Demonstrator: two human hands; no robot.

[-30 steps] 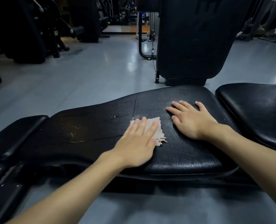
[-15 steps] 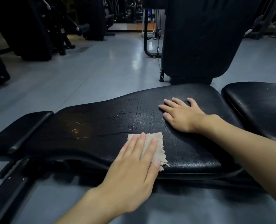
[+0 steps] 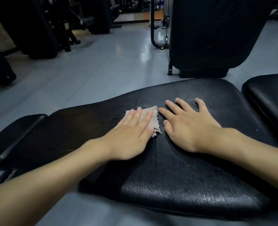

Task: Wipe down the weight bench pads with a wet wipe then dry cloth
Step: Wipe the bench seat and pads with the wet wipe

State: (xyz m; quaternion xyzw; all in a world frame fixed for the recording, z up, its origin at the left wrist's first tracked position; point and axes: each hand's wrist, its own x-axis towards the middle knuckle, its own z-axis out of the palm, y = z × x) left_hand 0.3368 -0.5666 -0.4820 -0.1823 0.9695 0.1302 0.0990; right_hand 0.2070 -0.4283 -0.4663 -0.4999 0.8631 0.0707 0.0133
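Step in hand: the person is wiping the main pad (image 3: 175, 168) of the bench with a small beige cloth (image 3: 152, 119); whether this rag is the wet wipe or the dry cloth is not something I can tell for certain, though its frayed woven edge is suggesting cloth.
Cloth position: it is lying flat on the pad, toward 12 o'clock from the pad's middle, just beside a crack line in the cracked black vinyl.
Left hand (image 3: 131, 134): it is lying palm-down with fingers stretched out and close together, pressing the cloth onto the pad; it is gripping nothing, only pinning the rag under the fingers, and its edge is motion-blurred.
Right hand (image 3: 189, 126): it is resting flat with fingers splayed wide on bare vinyl at 3 o'clock of the cloth, holding nothing; its index fingertip is nearly touching the cloth's edge, and it seems to be bracing.
Progress, as a judgement: the glossy near part of the pad is looking damp, while the narrow end pad (image 3: 16, 136) at 9 o'clock and the seat pad (image 3: 268, 97) at 3 o'clock are showing no sign either way.
Next move: it is calling for steady downward pressure while sliding the cloth toward 9 o'clock, across the duller area, keeping the frayed edge from catching in the cracks.
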